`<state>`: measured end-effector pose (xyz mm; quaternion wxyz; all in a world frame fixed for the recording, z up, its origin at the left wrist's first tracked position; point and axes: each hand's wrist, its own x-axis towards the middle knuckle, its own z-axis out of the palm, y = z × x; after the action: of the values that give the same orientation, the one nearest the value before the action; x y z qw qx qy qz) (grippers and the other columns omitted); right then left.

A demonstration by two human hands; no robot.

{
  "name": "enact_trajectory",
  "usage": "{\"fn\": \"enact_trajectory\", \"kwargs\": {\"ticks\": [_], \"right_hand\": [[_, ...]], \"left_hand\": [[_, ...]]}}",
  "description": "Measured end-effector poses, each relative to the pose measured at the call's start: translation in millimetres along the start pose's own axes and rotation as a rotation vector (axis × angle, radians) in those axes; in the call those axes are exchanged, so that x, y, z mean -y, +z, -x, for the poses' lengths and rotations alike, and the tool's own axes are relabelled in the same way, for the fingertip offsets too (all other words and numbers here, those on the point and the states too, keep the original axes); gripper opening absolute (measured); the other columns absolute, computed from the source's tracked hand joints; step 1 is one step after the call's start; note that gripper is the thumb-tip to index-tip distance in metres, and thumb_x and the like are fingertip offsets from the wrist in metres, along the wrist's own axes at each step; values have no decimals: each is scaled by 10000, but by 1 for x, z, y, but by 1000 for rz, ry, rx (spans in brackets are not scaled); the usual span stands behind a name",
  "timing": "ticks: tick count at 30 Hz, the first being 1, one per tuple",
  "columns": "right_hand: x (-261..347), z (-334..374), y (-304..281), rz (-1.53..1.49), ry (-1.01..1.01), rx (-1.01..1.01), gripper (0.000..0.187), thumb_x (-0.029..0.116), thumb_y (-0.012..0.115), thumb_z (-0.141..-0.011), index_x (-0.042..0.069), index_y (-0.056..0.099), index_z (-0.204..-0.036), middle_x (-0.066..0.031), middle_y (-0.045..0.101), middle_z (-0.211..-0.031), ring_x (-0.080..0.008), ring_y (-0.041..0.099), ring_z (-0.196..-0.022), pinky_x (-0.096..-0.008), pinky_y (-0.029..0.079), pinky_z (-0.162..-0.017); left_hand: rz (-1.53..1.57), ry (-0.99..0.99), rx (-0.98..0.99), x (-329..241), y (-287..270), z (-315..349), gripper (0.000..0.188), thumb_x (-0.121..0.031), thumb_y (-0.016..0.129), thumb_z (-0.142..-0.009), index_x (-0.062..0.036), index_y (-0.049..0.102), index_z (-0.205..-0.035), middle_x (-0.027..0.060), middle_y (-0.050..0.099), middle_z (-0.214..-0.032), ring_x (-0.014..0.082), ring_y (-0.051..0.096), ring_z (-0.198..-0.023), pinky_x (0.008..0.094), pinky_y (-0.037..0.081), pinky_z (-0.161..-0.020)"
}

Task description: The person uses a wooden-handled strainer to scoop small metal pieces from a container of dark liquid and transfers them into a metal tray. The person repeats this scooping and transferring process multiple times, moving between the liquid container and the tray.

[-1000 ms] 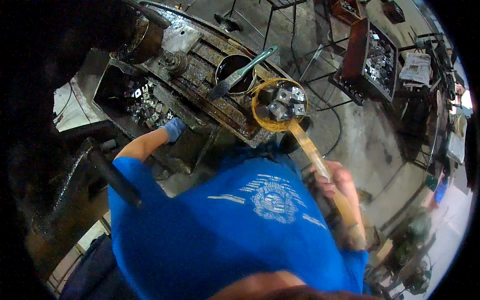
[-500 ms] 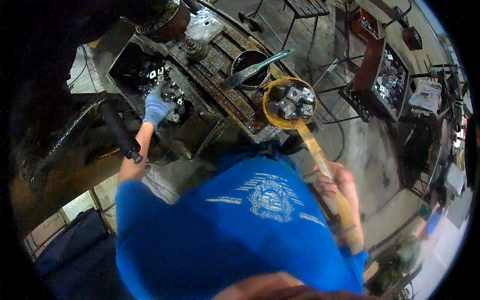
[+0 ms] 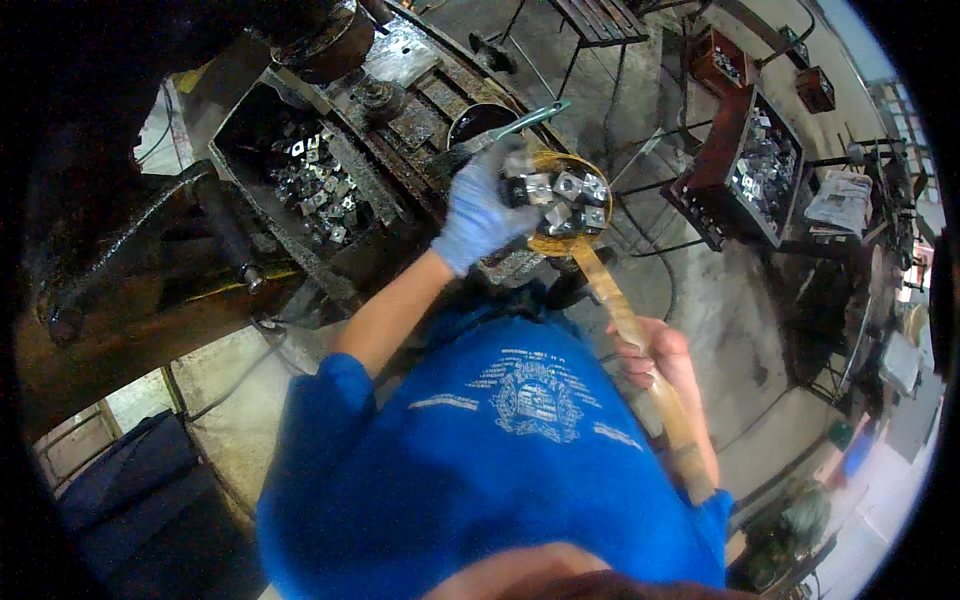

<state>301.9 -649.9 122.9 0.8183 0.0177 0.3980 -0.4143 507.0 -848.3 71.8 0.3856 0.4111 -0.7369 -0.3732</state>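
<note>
My left hand [image 3: 478, 215], in a pale blue glove with darkened fingertips, is at the left rim of a round wire basket [image 3: 607, 215]. Its blurred fingers and thumb curl round some small metal blocks [image 3: 516, 166]; how many is hidden. Shiny square blocks with holes [image 3: 568, 186] lie in the basket. Bare, my right hand [image 3: 655, 352] is closed round the basket's long flat wooden handle [image 3: 610, 290], holding it out in front of my blue shirt. Farther left, an oily metal bin [image 3: 225, 150] contains a heap of similar blocks [image 3: 318, 180].
A brush [image 3: 530, 120] with a green handle rests across a dark round pot [image 3: 465, 125] on the grooved machine table [image 3: 430, 95]. A dark lever [image 3: 232, 245] juts out at left. On the right stand a brown bin of parts [image 3: 725, 165] and folded newspaper [image 3: 840, 200].
My left hand has left the bin and moved right to the basket, with metal blocks at its fingers. My right hand still grips the handle; the basket sits slightly farther left in view.
</note>
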Motion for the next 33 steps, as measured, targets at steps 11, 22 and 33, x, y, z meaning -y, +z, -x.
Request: {"fn": "enact_trajectory", "kwargs": {"ticks": [11,22,33], "right_hand": [[-3,0,-3,-10,-21,-9,375,129,433,-673,-46,474,-1003,-24,414,-648,-43,349,-426,-182,298,-312],[3,-4,-5,-26,8,25,403,195,486,-692,-46,465,-1015,-17,399,-649,-43,341,-424,-181,285,-309],[-4,-8,-16,44,15,97,512,303,562,-739,-57,427,-1077,-24,390,-669,-47,337,-425,-182,284,-313]], "left_hand": [[-537,154,320,12,4,-5,626,-288,667,-607,-84,473,-1166,166,495,-1133,318,579,-869,374,497,-693],[-618,395,522,10,1,-26,419,-255,605,-696,-129,542,-1091,119,536,-970,288,582,-736,394,466,-611],[-250,435,405,19,2,-21,276,-185,592,-656,-74,615,-908,110,579,-890,279,572,-783,372,453,-678]]}}
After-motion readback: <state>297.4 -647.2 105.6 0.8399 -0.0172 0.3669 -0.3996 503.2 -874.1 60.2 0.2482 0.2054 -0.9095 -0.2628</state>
